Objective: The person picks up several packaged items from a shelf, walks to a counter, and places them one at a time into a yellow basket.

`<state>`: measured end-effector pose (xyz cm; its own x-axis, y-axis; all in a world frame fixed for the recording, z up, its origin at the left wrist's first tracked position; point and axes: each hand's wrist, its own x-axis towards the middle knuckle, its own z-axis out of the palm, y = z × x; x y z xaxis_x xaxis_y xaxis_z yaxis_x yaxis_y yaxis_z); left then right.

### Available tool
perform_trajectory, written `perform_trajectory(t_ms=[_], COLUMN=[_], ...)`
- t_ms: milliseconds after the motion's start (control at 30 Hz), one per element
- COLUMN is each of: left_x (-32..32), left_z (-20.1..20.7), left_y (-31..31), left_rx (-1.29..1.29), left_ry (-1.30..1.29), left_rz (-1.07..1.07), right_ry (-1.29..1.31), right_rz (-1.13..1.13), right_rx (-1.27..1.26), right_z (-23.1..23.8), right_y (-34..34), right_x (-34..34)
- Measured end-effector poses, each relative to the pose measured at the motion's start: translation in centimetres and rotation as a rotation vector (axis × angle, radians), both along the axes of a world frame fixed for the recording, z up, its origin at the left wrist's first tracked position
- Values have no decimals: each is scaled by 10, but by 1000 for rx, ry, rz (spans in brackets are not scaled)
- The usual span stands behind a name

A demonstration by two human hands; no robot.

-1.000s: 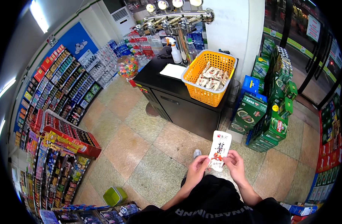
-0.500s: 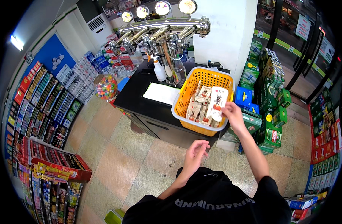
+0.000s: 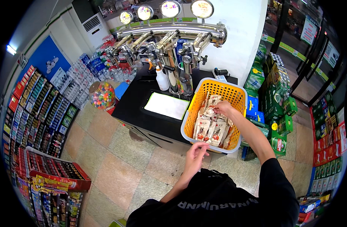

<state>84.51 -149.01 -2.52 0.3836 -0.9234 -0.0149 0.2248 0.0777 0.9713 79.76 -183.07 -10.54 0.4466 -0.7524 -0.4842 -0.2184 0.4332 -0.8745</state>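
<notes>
On the black counter's front right corner stands a yellow plastic basket point(image 3: 238, 133) with a pale grey rim, holding several cream-coloured snack packets point(image 3: 216, 133) with dark print and red-orange pictures. My right hand point(image 3: 225, 109) reaches down into it, fingertips pinched on a packet point(image 3: 211, 108) among the others. Part of that packet is hidden behind my fingers. Just outside the near rim of the basket is my left hand point(image 3: 195, 154), fingers loosely bent and apart, with nothing in it.
Behind the basket rises a chrome beer tap tower point(image 3: 173, 32). A white spray bottle point(image 3: 162, 78) and a white mat point(image 3: 167, 106) are on the counter point(image 3: 130, 102). Green drink cartons point(image 3: 278, 143) stack up at right. A candy jar point(image 3: 102, 95) and shelves point(image 3: 41, 113) are at left.
My right hand has gone from holding a packet up over the basket's right side to down among the packets. The view has shifted; my left hand keeps its loose pose.
</notes>
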Motion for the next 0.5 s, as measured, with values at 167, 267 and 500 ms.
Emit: perform_trajectory(t_ms=[167, 267, 500], left_x=[5, 2, -19], left_z=[2, 10, 15], left_y=[4, 13, 63], left_rx=[21, 3, -37], left_ry=[32, 35, 8], left_rz=[32, 54, 233], right_ry=[436, 120, -465], right_rz=[183, 239, 504], right_rx=[-508, -723, -418], right_z=[38, 56, 143], right_y=[34, 80, 255], right_x=[-11, -40, -120])
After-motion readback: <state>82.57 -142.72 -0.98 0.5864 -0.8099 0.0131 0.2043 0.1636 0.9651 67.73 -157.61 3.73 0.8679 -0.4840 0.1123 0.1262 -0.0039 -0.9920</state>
